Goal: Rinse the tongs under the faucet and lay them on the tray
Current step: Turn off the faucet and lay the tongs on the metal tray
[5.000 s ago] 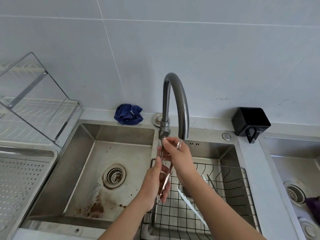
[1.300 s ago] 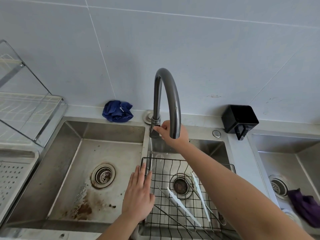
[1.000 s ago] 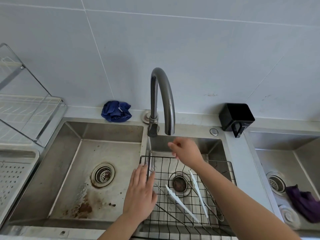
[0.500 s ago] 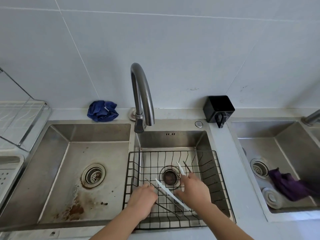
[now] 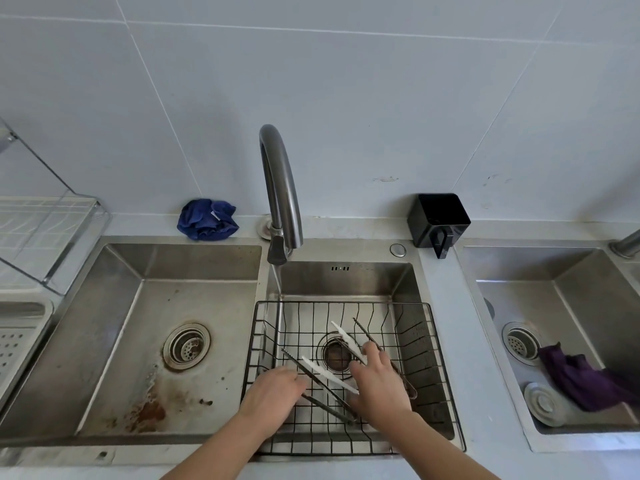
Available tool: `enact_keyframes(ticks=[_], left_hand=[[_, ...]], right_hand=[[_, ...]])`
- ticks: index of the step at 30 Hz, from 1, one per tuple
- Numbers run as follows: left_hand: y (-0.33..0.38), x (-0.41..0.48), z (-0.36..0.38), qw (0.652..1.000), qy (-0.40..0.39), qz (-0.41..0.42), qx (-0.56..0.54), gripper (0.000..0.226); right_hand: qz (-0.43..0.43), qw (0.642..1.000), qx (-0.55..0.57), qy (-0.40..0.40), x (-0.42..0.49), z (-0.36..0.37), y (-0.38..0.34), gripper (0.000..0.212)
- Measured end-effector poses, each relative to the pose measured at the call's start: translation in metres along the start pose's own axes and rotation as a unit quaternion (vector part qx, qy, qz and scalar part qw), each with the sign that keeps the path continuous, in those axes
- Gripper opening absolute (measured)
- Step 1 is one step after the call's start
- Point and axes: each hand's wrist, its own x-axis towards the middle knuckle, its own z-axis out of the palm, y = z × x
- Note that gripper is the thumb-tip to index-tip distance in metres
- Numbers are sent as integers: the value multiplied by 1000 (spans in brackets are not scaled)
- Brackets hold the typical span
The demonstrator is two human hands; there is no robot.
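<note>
Two metal tongs with white tips lie in the black wire basket [image 5: 438, 344] in the middle sink. My right hand [image 5: 381, 386] is low in the basket, thumb and forefinger closed around the white arm of the right tongs [image 5: 346, 337]. My left hand [image 5: 273, 396] rests curled beside the left tongs [image 5: 325, 374], over the near end of their lower metal arm; whether it grips is hidden. A thin stream of water [image 5: 277, 285] runs from the dark curved faucet [image 5: 280, 188] onto the basket's left edge. The perforated tray [image 5: 17, 341] sits at the far left.
A stained left sink basin [image 5: 156, 323] lies between the basket and the tray. A wire dish rack [image 5: 52, 230] stands above the tray. A blue cloth [image 5: 207, 220] and a black holder [image 5: 438, 220] sit on the back ledge. A purple cloth [image 5: 581, 379] lies in the right sink.
My right hand left the faucet handle and dropped into the basket onto the right tongs. My left hand moved off the basket rim down to the left tongs. Water now runs.
</note>
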Motion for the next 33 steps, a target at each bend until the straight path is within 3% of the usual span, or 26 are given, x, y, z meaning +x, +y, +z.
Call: enact_keyframes(ticks=[5,13,18,24,33], left_hand=[[-3,-7,-2,999,42,4,-15,37],[-2,-8,5,988,95,-39,-117,18],[4,-13,-2,961,184,-50,-201,8],[15,-11,-29,940,256,-53,-221,10],[-18,-37,-64,916,330,-139,-183,13]], right_hand=[[-21,999,2,27,1,-9,6,25],[-29,995,45,78,-2,-28,14,22],[-32,982,105,152,-10,-45,23,12],[-22,959,172,223,-10,-72,36,22],[-96,967,139,189,9,-106,-5,19]])
